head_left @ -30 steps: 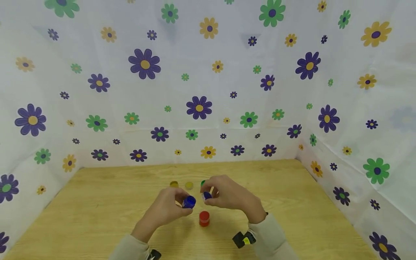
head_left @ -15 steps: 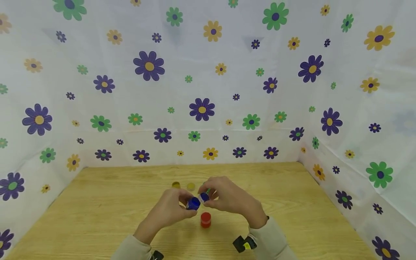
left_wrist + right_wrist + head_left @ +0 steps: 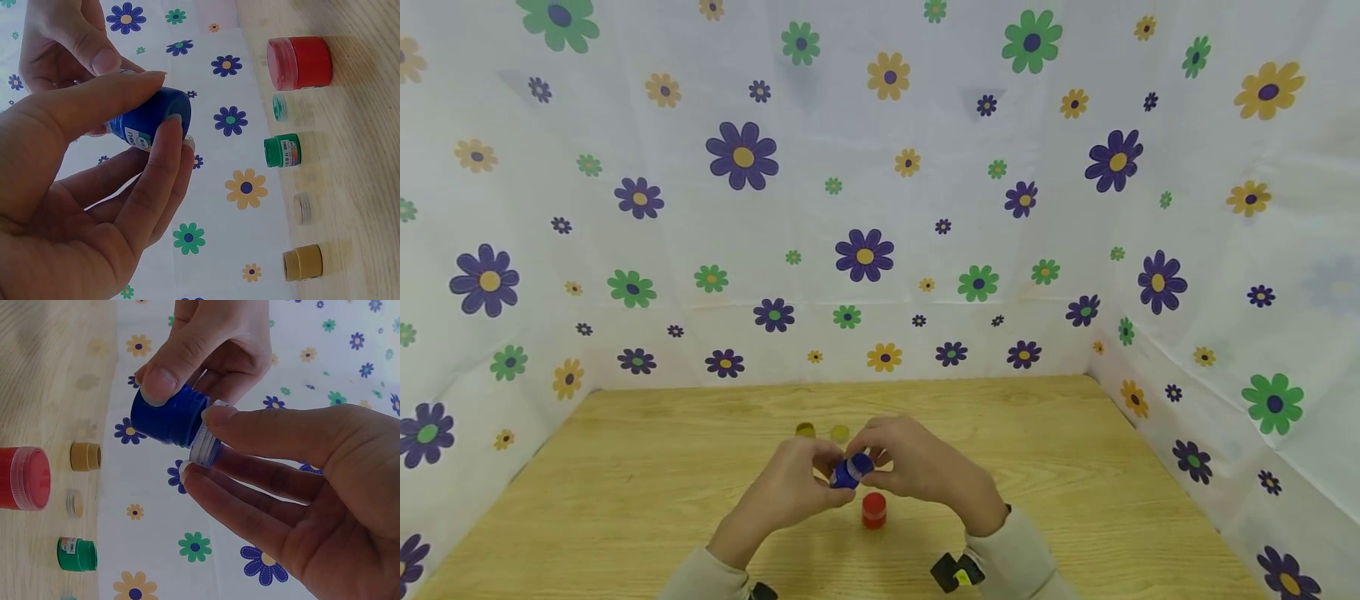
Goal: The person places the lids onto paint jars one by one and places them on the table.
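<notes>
My left hand (image 3: pixel 792 483) grips a small blue paint jar (image 3: pixel 164 419) between thumb and fingers, tilted above the table. A printed label shows on its side in the left wrist view. With my right hand (image 3: pixel 921 462) I pinch a clear ridged screw lid (image 3: pixel 205 445) by its edge. The lid sits right at the jar's mouth, slightly askew, and part of the jar's neck shows beside it in the right wrist view. Whether its thread has engaged I cannot tell. Just below my hands, a closed red paint jar (image 3: pixel 874 511) stands on the table.
Beyond my hands stand an uncapped yellow-brown paint jar (image 3: pixel 303 262) and its loose lid (image 3: pixel 302 208). An uncapped green jar (image 3: pixel 283 151) and its lid (image 3: pixel 280 108) are beside them, hidden by my right hand in the head view. A flowered curtain (image 3: pixel 865 167) surrounds the wooden table (image 3: pixel 647 467).
My hands have come together. The lid, held apart to the right of the blue jar a second ago, now meets its mouth. The red jar stays put.
</notes>
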Demonstrator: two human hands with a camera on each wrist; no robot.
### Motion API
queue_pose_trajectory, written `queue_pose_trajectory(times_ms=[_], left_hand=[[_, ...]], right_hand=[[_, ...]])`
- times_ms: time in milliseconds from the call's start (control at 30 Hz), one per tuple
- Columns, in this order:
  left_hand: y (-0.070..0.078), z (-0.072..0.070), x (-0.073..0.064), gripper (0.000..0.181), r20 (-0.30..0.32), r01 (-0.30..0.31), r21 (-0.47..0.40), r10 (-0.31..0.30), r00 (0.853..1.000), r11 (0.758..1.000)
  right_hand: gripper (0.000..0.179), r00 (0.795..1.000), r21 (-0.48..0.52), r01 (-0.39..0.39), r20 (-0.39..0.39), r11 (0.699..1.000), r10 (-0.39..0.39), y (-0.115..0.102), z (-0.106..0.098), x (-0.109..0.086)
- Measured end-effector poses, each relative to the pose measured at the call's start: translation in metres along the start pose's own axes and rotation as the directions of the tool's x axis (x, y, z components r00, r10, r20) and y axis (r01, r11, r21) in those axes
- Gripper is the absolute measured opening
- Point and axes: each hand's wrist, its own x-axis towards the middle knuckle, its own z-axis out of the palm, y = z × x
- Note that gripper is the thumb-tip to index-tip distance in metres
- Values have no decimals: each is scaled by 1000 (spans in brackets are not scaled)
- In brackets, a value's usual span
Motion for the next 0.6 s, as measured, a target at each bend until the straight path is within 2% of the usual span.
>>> queue_pose_trajectory(times_ms=[600], left_hand=[[5, 1, -2, 22, 7, -50, 1, 50, 999, 999]], right_hand=[[26, 1000, 1, 1, 6, 1000, -1, -1, 0, 0]])
